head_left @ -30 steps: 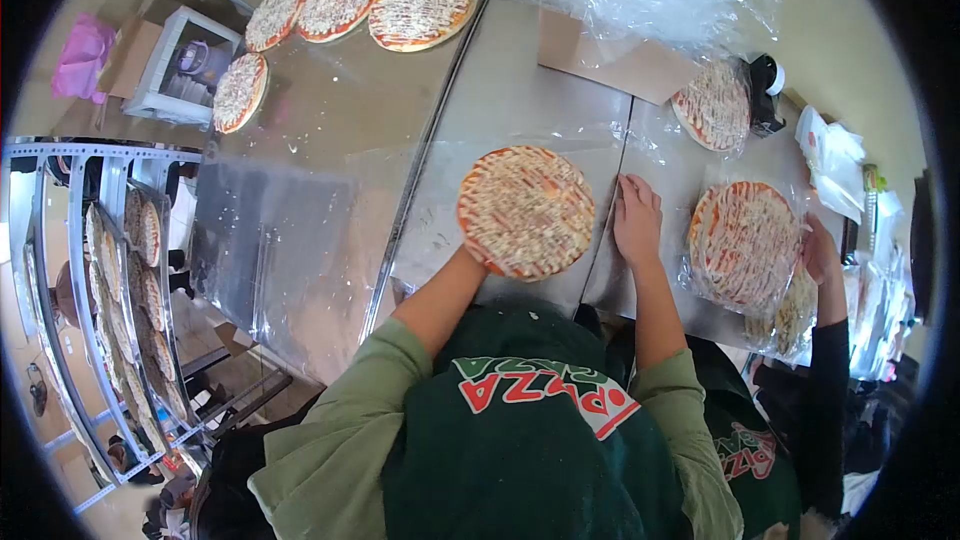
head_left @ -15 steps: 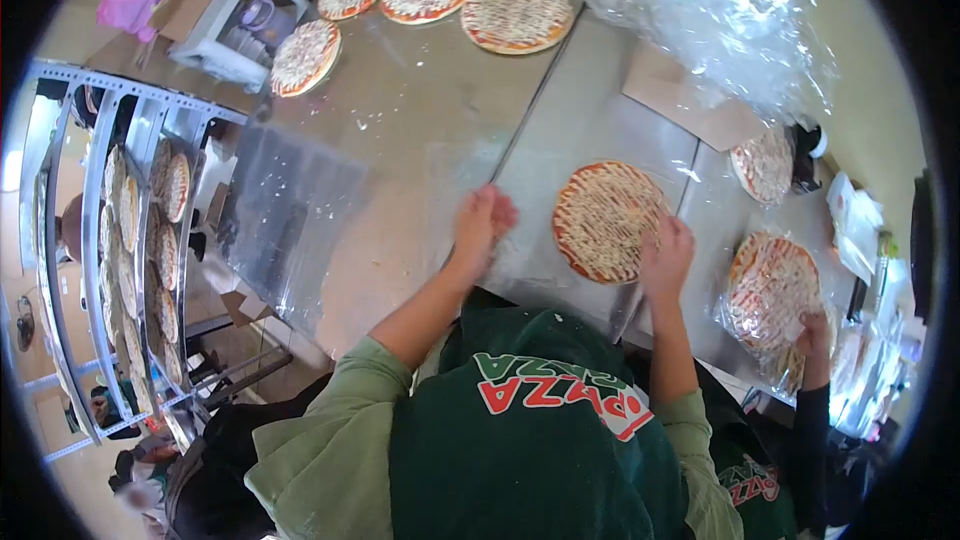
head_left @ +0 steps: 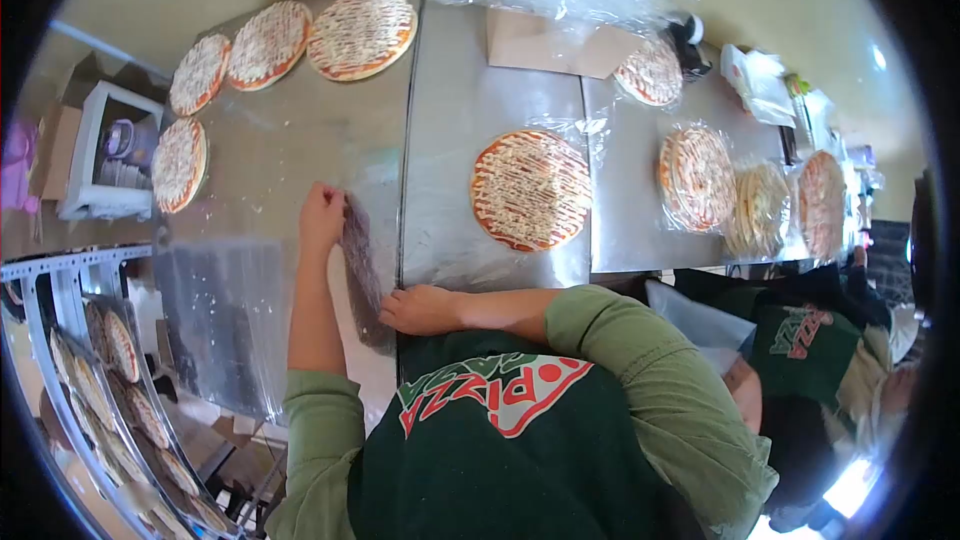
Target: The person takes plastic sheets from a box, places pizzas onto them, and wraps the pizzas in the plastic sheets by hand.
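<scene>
Left hand, right hand – both pinch 1 film sheet; 1 pizza beside.

We have let go of the pizza; both hands now grip the plastic film left of it.

Red sauce rim and white zigzag drizzle over pale cheese on the pizza, sitting on a grey steel table. Clear, glossy plastic film, and a dark green apron with red-and-white lettering over light green sleeves.
</scene>
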`<state>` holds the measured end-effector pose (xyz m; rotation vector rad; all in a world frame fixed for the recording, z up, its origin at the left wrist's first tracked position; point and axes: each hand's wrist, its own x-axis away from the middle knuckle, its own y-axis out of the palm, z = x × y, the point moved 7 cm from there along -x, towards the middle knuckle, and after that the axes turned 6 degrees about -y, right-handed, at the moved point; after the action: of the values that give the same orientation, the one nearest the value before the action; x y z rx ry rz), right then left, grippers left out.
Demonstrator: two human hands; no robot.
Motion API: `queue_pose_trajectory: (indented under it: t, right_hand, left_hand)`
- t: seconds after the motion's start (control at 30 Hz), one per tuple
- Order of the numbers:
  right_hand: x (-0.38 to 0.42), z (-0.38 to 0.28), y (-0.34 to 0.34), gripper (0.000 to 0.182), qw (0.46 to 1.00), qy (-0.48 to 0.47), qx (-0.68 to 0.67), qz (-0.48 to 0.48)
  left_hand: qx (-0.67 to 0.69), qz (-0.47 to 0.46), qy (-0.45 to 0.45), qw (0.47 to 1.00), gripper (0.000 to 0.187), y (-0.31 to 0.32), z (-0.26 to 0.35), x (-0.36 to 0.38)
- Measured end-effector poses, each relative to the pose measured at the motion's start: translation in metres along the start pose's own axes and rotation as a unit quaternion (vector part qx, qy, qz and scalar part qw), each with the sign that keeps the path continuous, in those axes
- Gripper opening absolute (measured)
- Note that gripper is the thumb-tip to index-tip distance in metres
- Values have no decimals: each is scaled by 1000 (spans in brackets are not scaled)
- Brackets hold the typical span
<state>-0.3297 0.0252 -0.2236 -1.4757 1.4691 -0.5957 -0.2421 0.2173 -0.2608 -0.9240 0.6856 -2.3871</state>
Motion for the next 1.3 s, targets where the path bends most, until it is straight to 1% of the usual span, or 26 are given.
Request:
queue_pose_trajectory:
  t: [0.03, 0.1, 0.17, 0.2, 0.23, 0.27, 0.3, 0.33, 0.37, 0.4, 0.43, 0.5, 0.57, 0.6, 0.67, 0.7, 0.77, 0.8, 0.9, 1.0, 1.07, 1.1, 1.17, 1.2, 1.23, 1.3]
  right_hand:
    - [0, 7, -1, 22, 999, 28, -39, -17]
    - [-3, 21, -10, 22, 988, 81, -121, -48]
    - [10, 65, -77, 27, 962, 193, -170, 87]
    - [32, 106, -100, 35, 938, 279, -109, 177]
    - [60, 141, -132, 40, 899, 410, -81, 134]
    - [92, 163, -163, 42, 863, 464, -82, 180]
    - [122, 187, -170, 42, 869, 477, 29, 132]
    - [145, 194, -180, 44, 907, 410, 91, 36]
    - [165, 192, -185, 47, 928, 335, 154, -61]
    - [188, 192, -205, 50, 879, 457, 110, -83]
    - [215, 187, -221, 57, 814, 569, 62, -104]
    - [265, 176, -236, 70, 805, 583, 102, -45]
    - [311, 157, -258, 52, 753, 652, 75, 39]
    - [331, 155, -258, 42, 756, 649, 50, 66]
    - [366, 154, -253, 25, 759, 640, 2, 121]
    - [379, 154, -249, 21, 756, 630, 4, 175]
    - [401, 155, -235, 30, 743, 607, 9, 281]
    - [407, 155, -230, 35, 739, 607, 31, 292]
    - [413, 148, -223, 48, 730, 603, 86, 310]
    - [406, 139, -215, 57, 734, 597, 121, 300]
    - [406, 137, -203, 65, 730, 605, 137, 287]
    - [409, 137, -199, 64, 715, 624, 112, 296]
    - [416, 137, -197, 60, 681, 659, 66, 312]
    - [417, 135, -201, 56, 674, 653, 35, 344]
    - [418, 132, -206, 52, 666, 645, 4, 375]
    - [415, 128, -211, 43, 646, 636, -64, 418]
  left_hand:
    - [126, -26, -16, 992, 33, -3, 2, 1]
    - [365, -77, -50, 926, 41, -7, 3, 9]
    - [505, -103, -91, 852, 51, -3, -6, 39]
    - [489, -140, -131, 851, 54, 9, -19, 55]
    - [467, -176, -170, 850, 56, 22, -32, 72]
    - [446, -207, -163, 855, 56, 31, -39, 90]
    - [425, -237, -157, 859, 57, 41, -40, 107]
    - [395, -224, -134, 881, 55, 41, -37, 116]
    - [365, -209, -108, 901, 55, 42, -29, 123]
    - [334, -194, -82, 919, 55, 42, -18, 127]
    - [358, -189, -72, 912, 57, 42, -2, 130]
    - [405, -180, -55, 895, 61, 42, 42, 134]
    - [423, -236, -23, 874, 63, 61, 98, 144]
    - [432, -263, -8, 863, 65, 74, 127, 149]
    - [383, -295, 1, 875, 69, 113, 180, 161]
    - [368, -308, 3, 877, 72, 138, 201, 165]
    - [342, -326, 6, 881, 78, 192, 228, 165]
    - [333, -332, 6, 883, 81, 223, 229, 158]
    - [242, -280, -5, 929, 83, 286, 217, 130]
    - [153, -264, 0, 952, 84, 305, 209, 120]
    - [191, -280, 43, 940, 80, 294, 220, 131]
    - [210, -288, 65, 932, 78, 287, 222, 136]
    - [198, -251, 205, 925, 64, 253, 213, 129]
    - [81, -149, 320, 932, 58, 223, 204, 126]
    - [-38, -43, 422, 905, 53, 200, 195, 126]
    - [-116, -22, 493, 862, 57, 191, 181, 127]
